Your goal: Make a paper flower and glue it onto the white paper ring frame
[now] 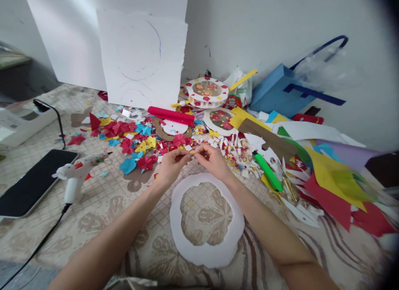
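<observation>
Bag print — perhaps blurred lettering; left hand, right hand — pinching yellow scrap.

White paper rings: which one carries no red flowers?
The scalloped white paper ring nearest the camera; patterned cloth shows through its opening. Beyond, the plain-rimmed white ring and flower-rimmed white ring both bear red flowers.

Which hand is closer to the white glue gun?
Left. The left hand is to the right of the white glue gun, not touching it; the right hand is even farther right, past the left one.
</observation>
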The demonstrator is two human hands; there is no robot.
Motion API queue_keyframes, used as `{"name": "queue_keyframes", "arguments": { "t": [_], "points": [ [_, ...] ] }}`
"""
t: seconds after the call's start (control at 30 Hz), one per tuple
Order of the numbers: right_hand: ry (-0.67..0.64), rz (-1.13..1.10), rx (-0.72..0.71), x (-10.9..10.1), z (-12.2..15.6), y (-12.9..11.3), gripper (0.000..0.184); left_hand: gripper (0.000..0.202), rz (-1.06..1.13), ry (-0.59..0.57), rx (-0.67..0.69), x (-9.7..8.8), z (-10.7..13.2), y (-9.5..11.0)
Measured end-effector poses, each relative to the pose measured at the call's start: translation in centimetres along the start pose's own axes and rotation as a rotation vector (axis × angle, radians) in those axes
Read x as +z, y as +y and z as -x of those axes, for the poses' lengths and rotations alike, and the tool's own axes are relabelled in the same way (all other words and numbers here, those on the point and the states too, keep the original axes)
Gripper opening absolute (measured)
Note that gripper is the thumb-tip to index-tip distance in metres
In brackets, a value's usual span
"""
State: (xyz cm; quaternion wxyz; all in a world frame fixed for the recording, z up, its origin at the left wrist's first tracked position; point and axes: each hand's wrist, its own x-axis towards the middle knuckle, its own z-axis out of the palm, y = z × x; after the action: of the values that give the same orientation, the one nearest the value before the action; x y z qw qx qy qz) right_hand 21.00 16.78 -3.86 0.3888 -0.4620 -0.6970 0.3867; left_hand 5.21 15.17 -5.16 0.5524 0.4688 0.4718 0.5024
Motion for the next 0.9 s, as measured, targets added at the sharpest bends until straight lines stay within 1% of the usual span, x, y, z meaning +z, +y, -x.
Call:
{"name": "queue_keyframes", "arguments": {
  "t": [0.1,0.17,0.37,0.6,0.77,0.9],
  "points": [
    [-0.021,-0.162,0.119,-0.09,-0.07,0.12,0.014,0.017,0.010,-0.003,-0.010,-0.01,0.05,0.08],
    [-0.037,-0.220,0.159,-0.19,-0.09,0.13,0.018,0.018,0.015,-0.006,-0.012,-0.02,0.05,0.06],
    [-0.073,-0.187,0.105,-0.32,-0.09,-0.03,0.017,0.022,-0.017,-0.028,-0.017,-0.16,-0.17,-0.17],
    [-0.082,-0.150,0.101,-0.41,-0.14,-0.12,0.014,0.021,-0.031,-0.033,-0.009,-0.12,-0.22,-0.19],
    [-0.066,-0.235,0.148,-0.23,-0.08,0.08,0.015,0.022,-0.022,-0.035,-0.013,-0.07,-0.09,-0.01],
    [-0.055,-0.318,0.184,-0.10,-0.08,0.08,0.017,0.025,0.051,-0.065,-0.023,0.07,0.07,0.23]
  ]
}}
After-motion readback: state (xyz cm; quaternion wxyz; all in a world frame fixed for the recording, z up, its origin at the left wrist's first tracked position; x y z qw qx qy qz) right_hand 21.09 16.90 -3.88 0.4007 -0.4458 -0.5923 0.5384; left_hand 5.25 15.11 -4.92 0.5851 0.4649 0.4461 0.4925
